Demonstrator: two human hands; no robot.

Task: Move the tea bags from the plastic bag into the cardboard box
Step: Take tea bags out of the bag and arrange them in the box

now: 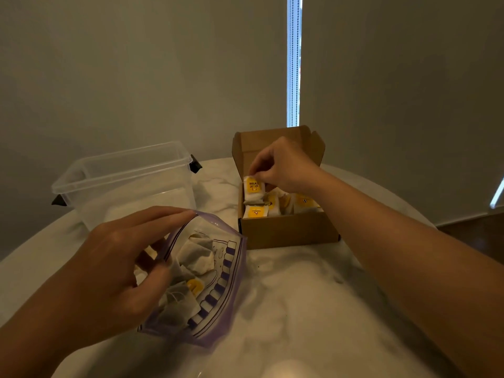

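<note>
A purple-edged clear plastic bag (218, 290) lies open on the white marble table, with several tea bags (195, 256) inside. My left hand (114, 266) grips the bag's near rim and holds its mouth open. An open brown cardboard box (286, 230) stands behind it, lid flap up, with several white tea bags with yellow tags (301, 203) in it. My right hand (283, 165) hovers over the box's left side and pinches the top of one tea bag (253, 189), which hangs upright just inside the box.
An empty clear plastic tub (122, 181) with dark clips stands at the back left of the round table (300, 309). Closed roller blinds with a bead chain (294, 61) fill the background. The table's edge curves round at the right, behind the box.
</note>
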